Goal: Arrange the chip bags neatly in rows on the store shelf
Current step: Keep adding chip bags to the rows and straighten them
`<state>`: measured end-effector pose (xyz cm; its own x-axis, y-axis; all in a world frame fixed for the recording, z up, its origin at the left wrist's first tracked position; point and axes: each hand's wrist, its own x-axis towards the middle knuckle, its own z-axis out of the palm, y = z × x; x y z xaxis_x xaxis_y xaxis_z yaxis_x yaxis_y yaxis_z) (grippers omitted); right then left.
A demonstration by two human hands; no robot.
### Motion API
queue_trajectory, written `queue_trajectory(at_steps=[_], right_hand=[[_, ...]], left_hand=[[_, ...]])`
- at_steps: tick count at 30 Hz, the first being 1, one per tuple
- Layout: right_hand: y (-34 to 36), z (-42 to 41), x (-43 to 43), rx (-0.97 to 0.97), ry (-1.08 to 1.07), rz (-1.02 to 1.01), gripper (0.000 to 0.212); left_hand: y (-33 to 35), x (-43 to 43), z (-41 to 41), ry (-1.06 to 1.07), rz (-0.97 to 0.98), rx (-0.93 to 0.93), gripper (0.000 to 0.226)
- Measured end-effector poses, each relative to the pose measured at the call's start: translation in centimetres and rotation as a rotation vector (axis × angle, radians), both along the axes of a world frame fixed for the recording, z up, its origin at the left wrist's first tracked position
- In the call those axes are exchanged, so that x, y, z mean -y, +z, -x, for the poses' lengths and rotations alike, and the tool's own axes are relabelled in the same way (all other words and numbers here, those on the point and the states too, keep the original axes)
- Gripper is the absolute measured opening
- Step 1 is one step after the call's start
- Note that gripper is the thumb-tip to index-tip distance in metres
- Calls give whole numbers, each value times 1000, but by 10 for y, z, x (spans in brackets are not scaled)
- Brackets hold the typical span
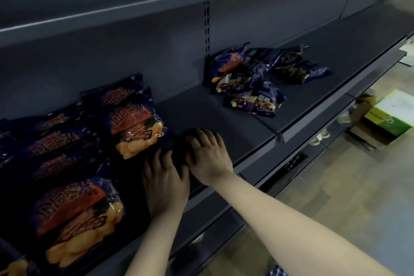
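Both hands are down on the shelf (235, 123), palms facing it. The left hand (165, 186) is the closer one. Its fingers are spread and lying pretty flat on the dark surface, not wrapped around anything I can see. The right hand (208, 157) sits just past it and a bit to the right, nearly touching the left one. It's flat and spread too, holding nothing. It's really dark under them though, so I can't tell what's right under the fingertips.

Just left of the left hand is the nearest chip bag (76, 219), lying face up, dark blue with orange print and yellow chips on it. Behind that, further left of both hands, a row of the same bags (56, 141) overlaps back toward the wall. Just past the left hand's fingertips there's a second short row. It has a front bag (136, 130) with another bag (121, 94) tucked behind it against the back panel.

Well beyond the right hand, up and to the right, is a loose pile of bags (237, 67), all jumbled at odd angles. One stray bag (255, 102) lies on the side nearest the hands.

Off to the right of the right hand, down on the floor, sits a green and white box (389, 114). Above everything runs the upper shelf (156, 0).
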<state>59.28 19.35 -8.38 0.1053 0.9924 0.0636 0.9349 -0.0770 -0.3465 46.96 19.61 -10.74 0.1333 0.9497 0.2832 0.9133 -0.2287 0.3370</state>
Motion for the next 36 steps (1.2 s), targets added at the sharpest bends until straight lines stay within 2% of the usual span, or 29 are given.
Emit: queue_trajectory(at_steps=[5,7,12,15,18,20,24,27,30,33,36], right_hand=[[-4,-1,-1,-11,22,-24,78],[-3,-1,-2,-15,35,7,81],[6,-12,-6,62,121,78,55],[10,-29,-13,123,233,64,51],[19,-53,-16,70,356,18,48],[27,-71,-18,10,438,-48,45],[42,-106,-31,-54,500,-364,42],[60,-137,-44,-90,509,-448,39],[72,-176,-62,-48,455,-503,38],[78,-218,-78,-2,387,-421,40],[74,-256,-87,100,355,-149,59]], left_hand=[[2,1,-2,27,20,2,41],[2,1,-2,35,34,12,40],[4,2,-1,47,67,9,44],[8,5,-4,71,91,2,45],[13,8,-8,112,61,-8,41],[16,8,-13,136,9,-9,42],[35,0,-50,164,-45,116,39],[55,-11,-91,93,-128,152,39],[75,-24,-135,60,-109,205,45],[91,-36,-178,-18,-90,213,53],[98,-52,-217,-135,-13,187,67]])
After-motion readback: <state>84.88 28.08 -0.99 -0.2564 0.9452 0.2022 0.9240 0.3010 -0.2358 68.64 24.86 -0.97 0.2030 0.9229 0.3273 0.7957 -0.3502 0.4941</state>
